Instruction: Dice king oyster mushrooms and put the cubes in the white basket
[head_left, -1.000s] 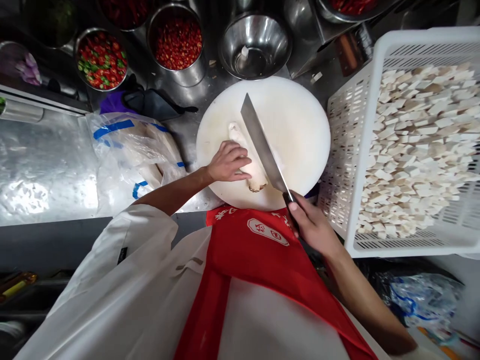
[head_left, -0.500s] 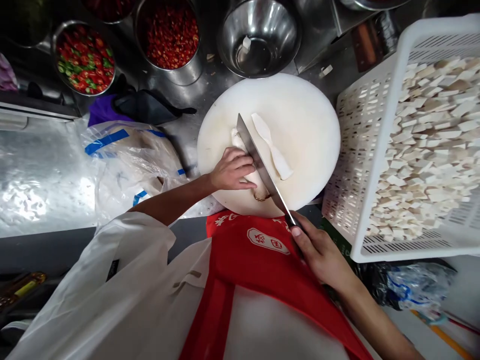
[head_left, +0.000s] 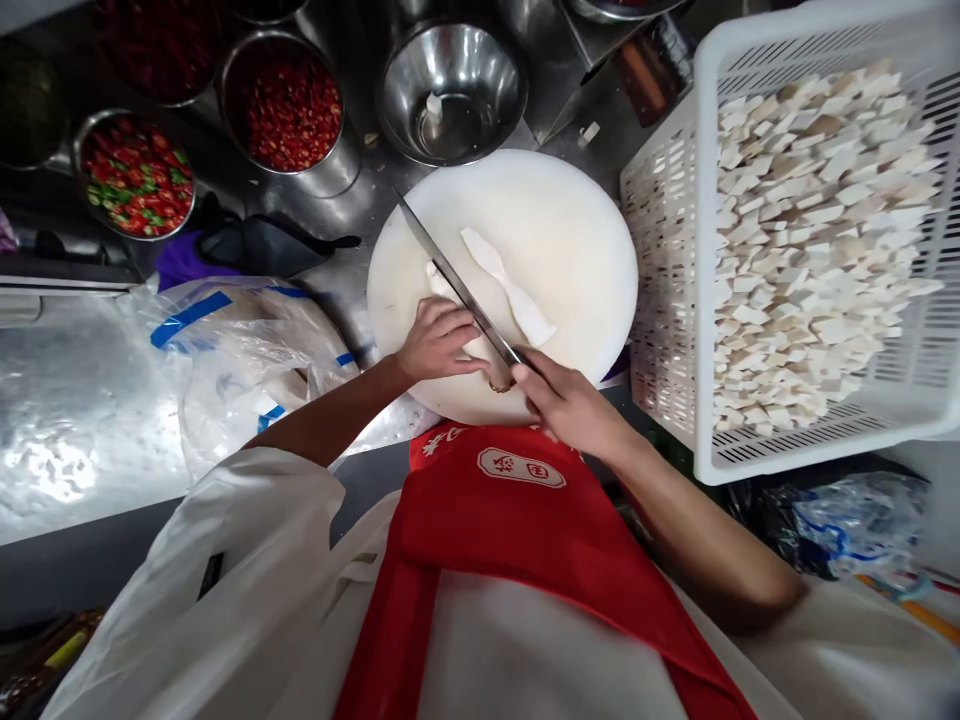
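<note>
A whitish king oyster mushroom (head_left: 499,374) with a brown end lies on the round white cutting board (head_left: 581,235). My left hand (head_left: 441,342) presses it down from the left with curled fingers, hiding its middle. My right hand (head_left: 570,402) is closed round the handle of a long kitchen knife (head_left: 456,284). The blade runs diagonally along the mushroom's right side, close to my left fingertips, its tip pointing to the far left past the mushroom. To the right of the blade a long, thin mushroom slice (head_left: 508,285) lies flat on the board.
At the right stands a white plastic basket (head_left: 703,300) of cut mushroom pieces. Behind the board is a steel bowl (head_left: 491,75) with a small white piece. Chopped red chillies (head_left: 292,115) fill pots at the back left. A plastic bag (head_left: 247,350) lies left of the board.
My right hand has pushed the knife forward and to the far left along the mushroom. My left hand still presses the mushroom. The whole view has shifted slightly.
</note>
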